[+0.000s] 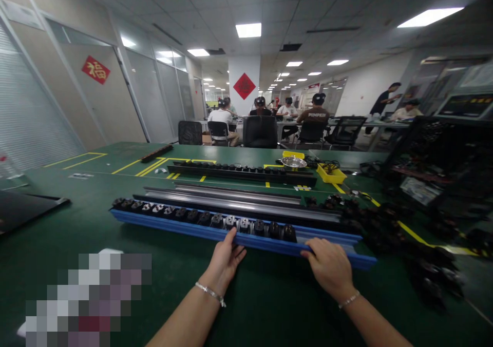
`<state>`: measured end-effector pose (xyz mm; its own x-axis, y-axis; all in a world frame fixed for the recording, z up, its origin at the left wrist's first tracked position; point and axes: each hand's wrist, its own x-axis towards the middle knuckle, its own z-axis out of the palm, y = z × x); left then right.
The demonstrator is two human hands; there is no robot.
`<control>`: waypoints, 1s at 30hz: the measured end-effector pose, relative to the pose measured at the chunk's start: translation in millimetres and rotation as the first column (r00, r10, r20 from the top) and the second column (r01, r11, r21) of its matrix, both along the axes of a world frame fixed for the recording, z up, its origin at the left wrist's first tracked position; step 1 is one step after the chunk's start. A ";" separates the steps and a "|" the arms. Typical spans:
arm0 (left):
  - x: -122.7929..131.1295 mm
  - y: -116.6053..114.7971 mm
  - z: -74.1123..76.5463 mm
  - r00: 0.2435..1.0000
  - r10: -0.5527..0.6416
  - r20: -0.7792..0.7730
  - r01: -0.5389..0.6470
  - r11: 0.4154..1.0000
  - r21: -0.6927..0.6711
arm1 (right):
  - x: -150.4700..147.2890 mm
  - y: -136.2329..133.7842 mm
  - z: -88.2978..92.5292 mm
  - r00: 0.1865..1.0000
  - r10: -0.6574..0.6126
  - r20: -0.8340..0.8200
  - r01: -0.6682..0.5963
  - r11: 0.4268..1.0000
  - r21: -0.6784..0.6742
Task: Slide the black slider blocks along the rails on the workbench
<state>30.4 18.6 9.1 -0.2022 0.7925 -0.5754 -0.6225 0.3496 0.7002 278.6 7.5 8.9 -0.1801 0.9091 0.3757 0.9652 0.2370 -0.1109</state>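
A long blue channel (pixel 165 226) lies slantwise before me, its right end nearer. A row of black socket modules (pixel 204 217) sits inside it from the left end to past the middle; bare channel floor shows at the right. My left hand (pixel 225 259) grips the front wall near the middle, thumb on top by a module, fingers below. Further right, my right hand (pixel 329 265) is closed over the same wall, beside the bare stretch. Its fingertips are partly hidden behind the wall.
Behind lie dark metal rails (pixel 239 203) and a black strip with modules (pixel 242 172). Loose black parts (pixel 431 270) are heaped at right. A yellow bin (pixel 331 174) and a metal bowl (pixel 294 161) stand farther back. A dark panel (pixel 26 211) lies left; people sit beyond.
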 end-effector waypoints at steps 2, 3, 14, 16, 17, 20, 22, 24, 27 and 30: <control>0.1 0.0 -2.2 1.000 0.000 -0.018 0.000 1.000 0.004 | 0.5 -1.7 -3.1 1.000 -0.005 -0.003 0.005 1.000 0.002; -0.4 0.3 -2.7 1.000 -0.004 -0.028 0.005 1.000 0.008 | 0.5 -2.1 -4.2 1.000 -0.008 0.000 0.008 1.000 0.005; -24.8 2.0 1.2 0.945 -0.294 -0.144 0.283 0.955 -0.094 | -9.4 1.0 -1.4 1.000 -0.014 0.013 0.014 1.000 0.008; -28.0 2.4 0.7 0.920 -0.348 -0.179 0.329 0.935 -0.130 | -11.9 1.2 -1.5 1.000 -0.022 0.012 0.022 1.000 -0.009; -28.9 2.6 0.4 0.903 -0.374 -0.210 0.348 0.925 -0.152 | -12.7 1.4 -2.4 1.000 -0.027 0.009 0.027 0.999 -0.022; -29.5 2.8 0.2 0.862 -0.424 -0.278 0.385 0.904 -0.185 | -13.2 2.5 -6.6 0.999 -0.040 0.000 0.040 0.997 -0.068; -28.8 2.5 0.5 0.848 -0.438 -0.297 0.400 0.898 -0.183 | -12.2 4.1 -8.7 0.999 -0.045 0.000 0.045 0.995 -0.086; -27.3 2.1 0.1 0.832 -0.453 -0.322 0.413 0.891 -0.187 | -10.5 5.9 -9.1 0.999 -0.044 0.006 0.045 0.995 -0.086; -22.9 0.3 -4.0 0.755 -0.477 -0.450 0.457 0.875 -0.159 | -8.3 7.3 -7.2 0.999 -0.032 0.015 0.033 0.996 -0.088; -15.4 -4.6 -9.5 0.678 -0.432 -0.594 0.488 0.869 -0.075 | -8.7 6.2 -5.6 1.000 -0.023 -0.020 0.021 0.997 -0.077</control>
